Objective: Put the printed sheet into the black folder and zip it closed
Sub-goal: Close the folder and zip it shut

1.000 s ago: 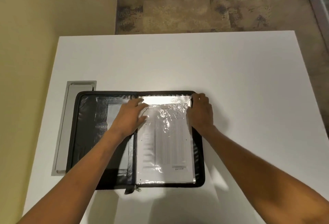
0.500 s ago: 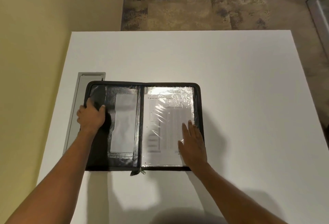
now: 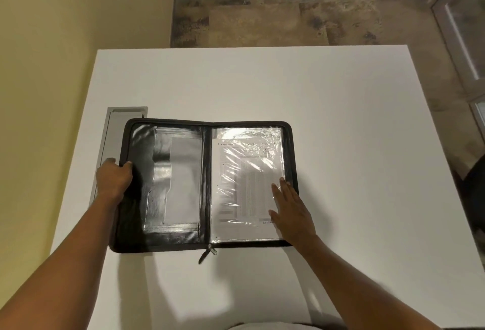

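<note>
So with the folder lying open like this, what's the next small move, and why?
Probably swing the left cover over. The printed sheet already sits under the clear plastic sleeve on the right half of the open black zip folder, the right hand lies flat on it, and the left hand grips the left edge. The zipper pull is untouched.

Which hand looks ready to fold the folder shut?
Likely the left hand: it already grips the black folder's left outer edge, while the right hand lies flat on the printed sheet.
</note>
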Motion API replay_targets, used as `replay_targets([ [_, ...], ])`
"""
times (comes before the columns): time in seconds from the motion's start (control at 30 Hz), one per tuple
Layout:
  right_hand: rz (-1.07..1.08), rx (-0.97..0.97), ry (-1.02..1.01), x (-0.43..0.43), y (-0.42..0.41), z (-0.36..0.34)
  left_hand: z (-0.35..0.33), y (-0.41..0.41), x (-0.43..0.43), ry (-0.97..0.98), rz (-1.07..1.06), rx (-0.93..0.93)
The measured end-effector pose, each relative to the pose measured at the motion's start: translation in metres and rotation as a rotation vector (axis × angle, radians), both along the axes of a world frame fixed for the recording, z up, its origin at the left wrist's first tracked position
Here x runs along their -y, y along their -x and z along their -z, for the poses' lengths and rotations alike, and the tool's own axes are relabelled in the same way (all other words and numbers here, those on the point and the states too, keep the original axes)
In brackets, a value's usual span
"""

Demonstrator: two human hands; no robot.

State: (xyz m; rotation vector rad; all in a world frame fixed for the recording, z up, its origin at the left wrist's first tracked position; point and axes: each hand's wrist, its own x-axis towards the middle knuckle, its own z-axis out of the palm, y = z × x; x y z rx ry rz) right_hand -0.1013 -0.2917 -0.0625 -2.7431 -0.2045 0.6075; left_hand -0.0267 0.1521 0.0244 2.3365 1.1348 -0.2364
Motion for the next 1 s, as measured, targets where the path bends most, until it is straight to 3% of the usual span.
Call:
replay_targets([
  [0.27, -0.025, -0.034, 0.085, 0.063, 0.006, -0.012, -0.017, 0.007, 0.032, 0.033, 0.135, 0.054],
  [0.6, -0.067, -0.054, 0.120, 0.124, 0.012, -0.012, -0.037, 0.026, 0.073, 0.073, 0.192, -0.013],
  [0.83, -0.042, 0.087, 0.089, 0.123, 0.018, -0.027, -0.095, 0.033, 0.132, 0.034, 0.193, 0.158],
  [0.9, -0.022, 0.173, -0.013, 0.111, 0.021, -0.037, -0.110, 0.034, 0.158, 0.023, 0.199, 0.210],
  [1.0, 0.118, 0.142, -0.385, 0.070, 0.026, -0.076, -0.125, 0.036, 0.201, 0.035, 0.242, 0.287],
])
